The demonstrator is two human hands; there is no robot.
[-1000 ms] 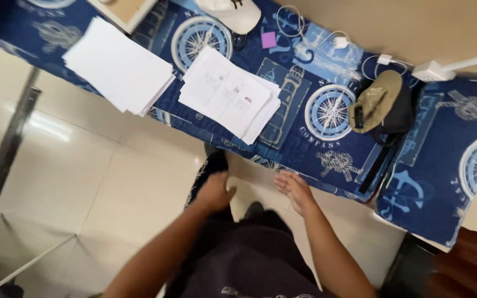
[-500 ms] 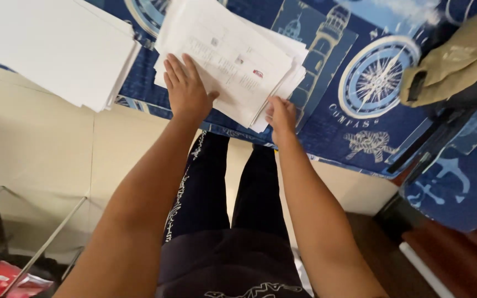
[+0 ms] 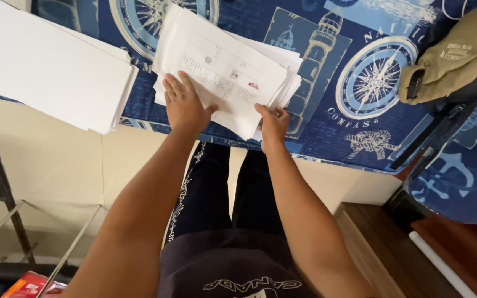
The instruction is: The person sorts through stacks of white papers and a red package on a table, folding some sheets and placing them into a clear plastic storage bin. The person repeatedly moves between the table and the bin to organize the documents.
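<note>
Both hands on loose stack of printed white paper sheets [image 3: 224,72], sheets not squared and not lifted.

Left hand [image 3: 184,105] lies flat, fingers spread, on the stack's near left part; right hand [image 3: 273,122] pinches the near right corner, thumb on top. Stack sits on the tabletop under a blue nautical-print cloth [image 3: 327,124], near its front edge, sheets fanned and skewed. Judged stage: just gripped, edges uneven, gathering barely started, aligning left to do. Second thick pile of blank white paper [image 3: 45,60] lies left, overhanging the edge, untouched. Olive fabric cap [image 3: 451,55] far right, well apart.
</note>
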